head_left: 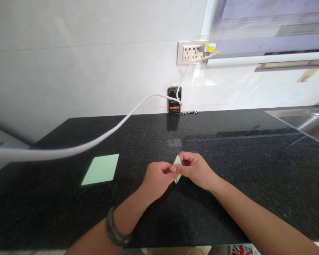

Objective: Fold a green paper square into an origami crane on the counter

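Observation:
Between my hands, just above the dark countertop, is a small piece of folded light green paper (178,160). It stands on edge, with pointed ends showing above and below my fingers. My left hand (156,179) pinches it from the left, and a bracelet circles that wrist. From the right, my right hand (198,170) grips the same paper with its thumb across the front. The fingertips meet over its middle and hide part of the folds. A flat sheet of light green paper (101,169) lies on the counter to the left.
A phone (174,100) leans against the tiled wall behind the counter (138,138). From the wall socket (187,53), a white cable (117,127) runs past the phone and across the left side, close to the camera. A sink (308,122) is at the right edge.

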Demonstrator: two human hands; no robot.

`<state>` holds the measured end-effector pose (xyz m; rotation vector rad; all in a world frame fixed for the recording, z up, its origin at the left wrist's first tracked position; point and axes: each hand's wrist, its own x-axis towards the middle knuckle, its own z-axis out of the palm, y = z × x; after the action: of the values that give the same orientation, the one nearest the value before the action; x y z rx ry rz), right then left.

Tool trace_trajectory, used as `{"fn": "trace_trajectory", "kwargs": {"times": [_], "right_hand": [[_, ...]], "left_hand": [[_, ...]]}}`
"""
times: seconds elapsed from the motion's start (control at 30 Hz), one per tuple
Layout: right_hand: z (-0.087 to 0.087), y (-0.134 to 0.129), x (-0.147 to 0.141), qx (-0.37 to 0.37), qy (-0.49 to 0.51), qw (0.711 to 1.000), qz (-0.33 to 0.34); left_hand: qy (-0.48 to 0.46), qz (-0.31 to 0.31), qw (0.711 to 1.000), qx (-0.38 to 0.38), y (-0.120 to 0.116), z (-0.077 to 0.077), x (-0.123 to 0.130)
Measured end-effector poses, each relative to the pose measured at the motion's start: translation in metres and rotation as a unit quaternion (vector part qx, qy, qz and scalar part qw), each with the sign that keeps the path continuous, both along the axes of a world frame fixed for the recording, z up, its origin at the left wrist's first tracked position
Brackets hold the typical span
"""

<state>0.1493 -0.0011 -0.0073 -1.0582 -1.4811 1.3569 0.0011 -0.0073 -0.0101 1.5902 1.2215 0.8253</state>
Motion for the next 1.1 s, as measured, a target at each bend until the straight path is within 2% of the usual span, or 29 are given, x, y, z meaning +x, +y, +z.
{"fn": "trace_trajectory", "kwargs": {"times": [0.4, 0.73, 0.87, 1.1], "right_hand": [[0.0038, -0.0027, 0.0001, 0.066, -0.013, 0.998, -0.008], [0.0058, -0.0024, -0.0019, -0.041, 0.084, 0.996, 0.007], [0.0047, -0.0017, -0.0012, -0.082, 0.098, 0.992, -0.009], [0.0038, 0.0006, -0.0044, -0.110, 0.122, 0.985, -0.061]], "left_hand": [[-0.035, 0.008, 0.999, -0.019, 0.0004, -0.0037, -0.0006], [-0.063, -0.017, 0.997, -0.032, 0.0015, -0.0022, -0.0006], [-0.080, -0.047, 0.995, -0.046, 0.0016, -0.0031, -0.0012], [-0.072, -0.058, 0.994, -0.058, 0.0017, -0.0034, -0.0024]]}}
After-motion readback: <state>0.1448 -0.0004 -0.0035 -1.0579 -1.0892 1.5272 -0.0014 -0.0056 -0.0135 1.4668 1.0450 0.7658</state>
